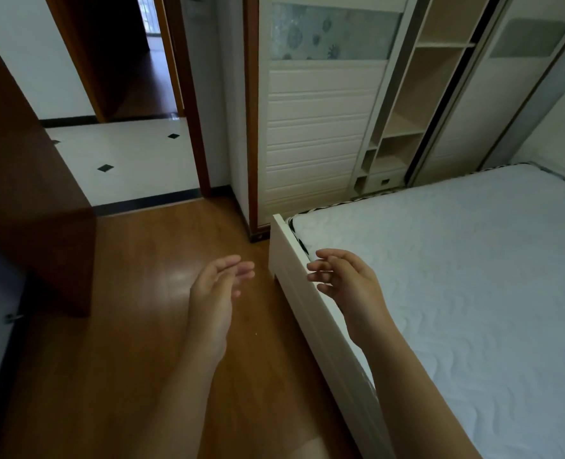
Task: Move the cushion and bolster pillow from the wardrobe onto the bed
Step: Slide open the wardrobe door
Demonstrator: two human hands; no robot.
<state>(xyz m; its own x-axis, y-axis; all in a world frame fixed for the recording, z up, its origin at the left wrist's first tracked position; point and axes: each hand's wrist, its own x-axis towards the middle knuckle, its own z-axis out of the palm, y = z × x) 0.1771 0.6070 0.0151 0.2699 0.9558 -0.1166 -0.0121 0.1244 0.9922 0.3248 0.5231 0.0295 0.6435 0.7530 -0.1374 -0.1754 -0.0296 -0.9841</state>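
Bed (473, 276): bare on top, nothing laid there; the task seems unstarted.
Wardrobe (314, 134): beyond the bed's far side; its open shelves (417, 94) show no bedding.
Left hand (219, 286): beside the bed's corner, fingers loose, empty.
Right hand (344, 279): over the bed's near edge, fingers loose, empty, free to reach.
Cushion, bolster pillow: not in view.

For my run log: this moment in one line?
left hand: open, empty | right hand: open, empty | bed: bare mattress | wardrobe: partly open | cushion, bolster pillow: unseen
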